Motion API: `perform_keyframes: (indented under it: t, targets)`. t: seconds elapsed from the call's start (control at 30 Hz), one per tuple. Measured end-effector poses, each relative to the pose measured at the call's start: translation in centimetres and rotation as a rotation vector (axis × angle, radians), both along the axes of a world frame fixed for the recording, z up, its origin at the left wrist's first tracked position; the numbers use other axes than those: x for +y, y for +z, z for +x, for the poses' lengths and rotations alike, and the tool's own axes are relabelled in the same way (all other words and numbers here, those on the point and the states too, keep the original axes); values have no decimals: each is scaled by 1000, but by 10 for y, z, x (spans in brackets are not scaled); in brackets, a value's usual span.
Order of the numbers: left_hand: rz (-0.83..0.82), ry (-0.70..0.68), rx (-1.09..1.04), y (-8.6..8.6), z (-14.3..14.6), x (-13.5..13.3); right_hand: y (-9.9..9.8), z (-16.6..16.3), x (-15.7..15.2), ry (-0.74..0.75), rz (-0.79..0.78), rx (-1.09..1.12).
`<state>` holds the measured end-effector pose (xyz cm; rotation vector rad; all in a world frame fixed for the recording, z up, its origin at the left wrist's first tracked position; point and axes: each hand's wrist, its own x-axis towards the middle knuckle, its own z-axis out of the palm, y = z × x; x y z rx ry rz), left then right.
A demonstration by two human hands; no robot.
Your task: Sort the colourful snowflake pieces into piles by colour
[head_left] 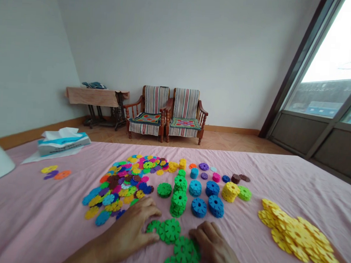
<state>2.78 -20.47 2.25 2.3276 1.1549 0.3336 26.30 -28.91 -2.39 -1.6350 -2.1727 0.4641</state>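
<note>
Both hands are resting flat near the bed's near edge: the left hand [132, 229] is spreading its fingers beside the loose green discs [175, 241], and the right hand [213, 247] is lying open against them, neither pinching anything. Sorting looks partly done: green stacks [178, 196], blue stacks [207, 198] and a yellow heap [299, 234] are standing apart, while the mixed pile [125, 185] is waiting. Bare pink sheet [26, 218] is lying open toward both side edges.

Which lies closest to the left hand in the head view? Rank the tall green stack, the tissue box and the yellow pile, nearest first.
1. Tall green stack, just right of the left hand.
2. Yellow pile, far right of the bed.
3. Tissue box, back left.
</note>
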Motion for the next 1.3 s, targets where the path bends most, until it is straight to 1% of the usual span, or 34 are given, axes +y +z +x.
perform_keyframes:
  t: [0.13,0.23,0.33,0.4,0.53,0.6,0.67,0.77,0.83,0.9,1.0,1.13,1.3]
  targets:
    - [-43,-49,59,7,-4,-1,7,1,-5,-31,-17,-62]
    - [-53,-62,85,10,-5,-3,5,-1,-7,-54,2,-82]
    - [-66,-39,118,12,-3,-6,1,-2,-7,-82,19,-53]
    - [-72,-21,127,14,-2,-7,-1,-2,-6,-73,21,-35]
    - [-72,3,133,17,-8,2,0,-2,-3,-50,-18,-31]
    - [-72,38,102,19,-9,8,2,-2,-2,-62,-43,-44]
    - [-110,66,33,21,-7,12,3,-3,-2,-70,-50,-56]
    - [-249,30,-60,18,6,10,2,-3,-2,-67,-43,-61]
    - [-299,-10,-97,14,16,5,1,-2,-2,-67,-44,-57]
    - [-292,-23,-103,9,26,1,-1,-2,-2,-66,-41,-55]
    - [-225,-10,-74,6,34,0,-4,-1,-2,-60,-32,-62]
    - [-142,-15,7,12,35,0,-4,0,-2,-61,-37,-61]
    - [-138,-44,89,17,34,-3,1,0,-3,-52,-54,-53]
